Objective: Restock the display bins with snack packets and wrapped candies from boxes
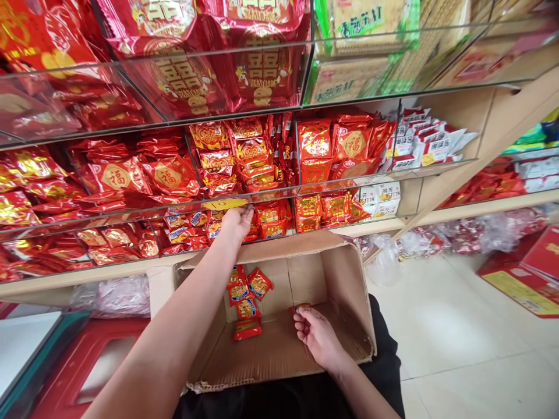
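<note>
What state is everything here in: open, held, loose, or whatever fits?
Brown cardboard box: open, mostly unfilled
Small red foil packets inside it: loose
Bare left hand: at bottom beige shelf, grip unclear
Bare right hand: closed, pinching a small red packet
Red-and-gold foil packs above: stacked
Clear plastic bag beside the box: crumpled

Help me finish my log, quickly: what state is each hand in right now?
Left hand: by the yellow tag; whether it grips anything cannot be told.
Right hand: closed, pinching a small red packet.
</note>
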`<state>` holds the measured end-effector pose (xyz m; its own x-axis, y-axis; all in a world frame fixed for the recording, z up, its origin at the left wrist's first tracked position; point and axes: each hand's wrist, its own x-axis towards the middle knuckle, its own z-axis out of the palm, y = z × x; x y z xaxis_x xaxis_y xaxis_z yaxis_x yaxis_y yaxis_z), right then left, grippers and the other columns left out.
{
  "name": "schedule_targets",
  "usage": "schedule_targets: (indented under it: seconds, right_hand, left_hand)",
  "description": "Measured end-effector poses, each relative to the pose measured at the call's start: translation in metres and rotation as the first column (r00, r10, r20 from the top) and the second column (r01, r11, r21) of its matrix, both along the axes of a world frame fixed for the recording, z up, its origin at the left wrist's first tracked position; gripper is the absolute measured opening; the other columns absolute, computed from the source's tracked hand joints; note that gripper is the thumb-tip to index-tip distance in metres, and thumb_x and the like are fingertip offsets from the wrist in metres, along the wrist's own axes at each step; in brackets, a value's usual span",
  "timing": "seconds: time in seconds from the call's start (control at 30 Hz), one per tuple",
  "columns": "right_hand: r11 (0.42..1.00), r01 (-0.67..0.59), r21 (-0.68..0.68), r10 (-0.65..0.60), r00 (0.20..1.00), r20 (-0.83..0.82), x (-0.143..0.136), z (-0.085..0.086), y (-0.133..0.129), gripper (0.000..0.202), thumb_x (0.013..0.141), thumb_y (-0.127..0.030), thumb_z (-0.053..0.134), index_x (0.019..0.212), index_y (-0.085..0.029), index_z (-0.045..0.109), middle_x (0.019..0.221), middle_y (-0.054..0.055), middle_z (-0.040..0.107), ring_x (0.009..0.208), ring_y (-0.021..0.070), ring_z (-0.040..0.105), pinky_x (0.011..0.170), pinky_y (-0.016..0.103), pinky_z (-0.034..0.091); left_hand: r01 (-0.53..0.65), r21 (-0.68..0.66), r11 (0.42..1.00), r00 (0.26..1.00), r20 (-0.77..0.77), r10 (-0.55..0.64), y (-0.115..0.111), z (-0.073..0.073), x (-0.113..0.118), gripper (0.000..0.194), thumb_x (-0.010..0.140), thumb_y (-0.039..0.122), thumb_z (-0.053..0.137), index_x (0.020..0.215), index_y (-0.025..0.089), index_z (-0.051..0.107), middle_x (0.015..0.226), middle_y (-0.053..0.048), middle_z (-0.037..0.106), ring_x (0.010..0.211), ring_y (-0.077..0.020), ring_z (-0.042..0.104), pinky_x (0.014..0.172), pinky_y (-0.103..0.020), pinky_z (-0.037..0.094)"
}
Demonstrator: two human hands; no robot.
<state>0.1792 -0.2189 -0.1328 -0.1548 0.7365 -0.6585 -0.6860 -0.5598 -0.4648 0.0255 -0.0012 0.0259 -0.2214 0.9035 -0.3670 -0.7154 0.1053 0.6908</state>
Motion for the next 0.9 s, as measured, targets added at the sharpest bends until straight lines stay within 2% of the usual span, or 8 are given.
schedule_targets:
  seconds: [0.17, 0.33, 0.4, 0.47, 0.5, 0.7, 0.8, 0.9]
  right_hand:
    - [1.000, -0.005, 0.005, 0.005, 1.000, 0.007, -0.001, 0.001, 0.000, 0.016, 0.060, -0.028, 0.064, 0.070, -0.016, 0.057, 0.062, 0.000, 0.060, 0.049, 0.0054, 0.051, 0.044, 0.016, 0.036]
    - [0.999, -0.033, -0.022, 0.034, 0.999, 0.032, -0.003, 0.002, 0.001, 0.017, 0.060, -0.028, 0.064, 0.070, -0.016, 0.057, 0.062, 0.000, 0.060, 0.048, 0.0056, 0.051, 0.043, 0.016, 0.035]
    - [0.999, -0.045, -0.021, 0.046, 0.998, 0.036, -0.003, 0.002, 0.001, 0.017, 0.060, -0.027, 0.064, 0.070, -0.016, 0.057, 0.061, 0.000, 0.060, 0.048, 0.0054, 0.051, 0.043, 0.015, 0.035]
    - [0.999, -0.047, -0.019, 0.048, 0.998, 0.040, -0.004, 0.002, 0.000, 0.017, 0.059, -0.027, 0.064, 0.069, -0.016, 0.057, 0.060, -0.001, 0.060, 0.048, 0.0050, 0.051, 0.043, 0.015, 0.035]
    - [0.999, -0.044, -0.021, 0.044, 0.998, 0.040, -0.004, 0.002, 0.000, 0.017, 0.059, -0.027, 0.065, 0.069, -0.016, 0.057, 0.059, -0.001, 0.060, 0.047, 0.0049, 0.051, 0.043, 0.015, 0.035]
    - [1.000, -0.028, -0.005, 0.029, 0.998, 0.049, -0.004, 0.001, -0.001, 0.019, 0.057, -0.027, 0.066, 0.070, -0.015, 0.058, 0.061, 0.000, 0.061, 0.048, 0.0059, 0.052, 0.043, 0.016, 0.036]
    - [1.000, -0.029, -0.009, 0.029, 0.997, 0.068, -0.004, 0.001, -0.002, 0.018, 0.057, -0.027, 0.066, 0.069, -0.015, 0.057, 0.060, 0.000, 0.061, 0.047, 0.0058, 0.051, 0.043, 0.016, 0.036]
    - [0.999, -0.033, -0.010, 0.034, 0.997, 0.076, -0.005, 0.000, -0.002, 0.018, 0.058, -0.027, 0.066, 0.068, -0.015, 0.057, 0.059, 0.000, 0.060, 0.047, 0.0061, 0.051, 0.043, 0.016, 0.036]
  left_hand:
    - [0.223, 0.070, 0.972, 0.971, 0.073, -0.228, -0.067, 0.016, -0.007, 0.016, 0.074, 0.009, 0.042, 0.081, 0.010, 0.056, 0.087, -0.013, 0.059, 0.089, -0.0209, 0.056, 0.071, -0.031, 0.050]
    - [0.546, 0.179, 0.818, 0.836, -0.058, -0.546, -0.128, 0.011, -0.030, 0.023, 0.078, 0.025, 0.038, 0.088, 0.019, 0.057, 0.091, -0.008, 0.060, 0.081, -0.0174, 0.058, 0.074, -0.033, 0.046]
    - [0.762, 0.054, 0.645, 0.627, -0.313, -0.714, -0.139, -0.001, -0.037, 0.027, 0.078, 0.034, 0.036, 0.089, 0.020, 0.057, 0.095, -0.009, 0.059, 0.083, -0.0205, 0.057, 0.076, -0.037, 0.044]
    - [0.855, -0.287, 0.431, 0.207, -0.573, -0.793, -0.145, -0.025, -0.041, 0.033, 0.077, 0.040, 0.036, 0.096, 0.020, 0.055, 0.102, -0.009, 0.057, 0.090, -0.0232, 0.054, 0.079, -0.039, 0.041]
    - [0.768, -0.511, 0.386, -0.067, -0.663, -0.745, -0.147, -0.042, -0.043, 0.036, 0.076, 0.044, 0.036, 0.101, 0.024, 0.052, 0.103, -0.006, 0.057, 0.092, -0.0218, 0.053, 0.081, -0.037, 0.040]
    - [0.450, -0.706, 0.547, -0.333, -0.701, -0.631, -0.167, -0.145, -0.050, 0.064, 0.056, 0.032, 0.060, 0.116, 0.021, 0.040, 0.125, -0.011, 0.032, 0.117, -0.0346, 0.021, 0.093, -0.047, 0.014]
    - [0.429, -0.744, 0.512, -0.387, -0.664, -0.640, -0.180, -0.171, -0.057, 0.050, 0.064, 0.035, 0.052, 0.113, 0.024, 0.045, 0.116, -0.010, 0.042, 0.111, -0.0313, 0.033, 0.091, -0.044, 0.022]
    - [0.452, -0.756, 0.473, -0.392, -0.645, -0.656, -0.190, -0.177, -0.064, 0.048, 0.065, 0.047, 0.048, 0.107, 0.024, 0.052, 0.109, -0.010, 0.047, 0.107, -0.0306, 0.038, 0.089, -0.042, 0.025]
